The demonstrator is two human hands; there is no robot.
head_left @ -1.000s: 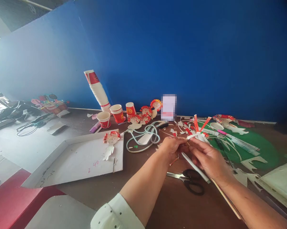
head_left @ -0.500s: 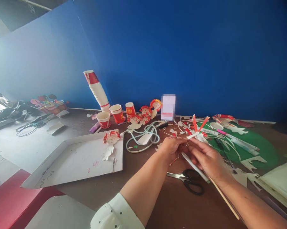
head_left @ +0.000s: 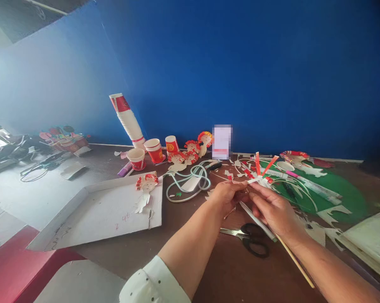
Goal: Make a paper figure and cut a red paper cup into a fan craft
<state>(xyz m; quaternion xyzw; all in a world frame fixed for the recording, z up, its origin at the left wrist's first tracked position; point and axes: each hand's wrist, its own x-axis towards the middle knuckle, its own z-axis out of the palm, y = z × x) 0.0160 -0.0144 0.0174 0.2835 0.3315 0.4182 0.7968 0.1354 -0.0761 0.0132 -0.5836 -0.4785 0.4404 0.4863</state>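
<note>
Over the dark table, my left hand (head_left: pixel 230 197) and my right hand (head_left: pixel 273 206) meet, fingers pinched together on a small cut paper piece (head_left: pixel 256 179). White and red paper strips (head_left: pixel 267 168) fan up from it, and the fingers hide its lower part. A white pen-like stick (head_left: pixel 256 219) passes below my right hand. A thin wooden stick (head_left: pixel 295 261) runs out from under the right wrist; I cannot tell whether that hand holds it. Scissors with black handles (head_left: pixel 253 240) lie open on the table, just below both hands.
A white cardboard tray (head_left: pixel 104 210) at left bears a fringed paper figure (head_left: pixel 146 185). Behind stand a leaning cup stack (head_left: pixel 128 120), red paper cups (head_left: pixel 154 150) and more paper figures (head_left: pixel 190 156). A pale cable (head_left: pixel 190 179) lies coiled. Scraps and pens cover a green mat (head_left: pixel 331 189).
The view has shifted very slightly. Both hands keep the same hold on the cut paper piece, with barely any finger movement.
</note>
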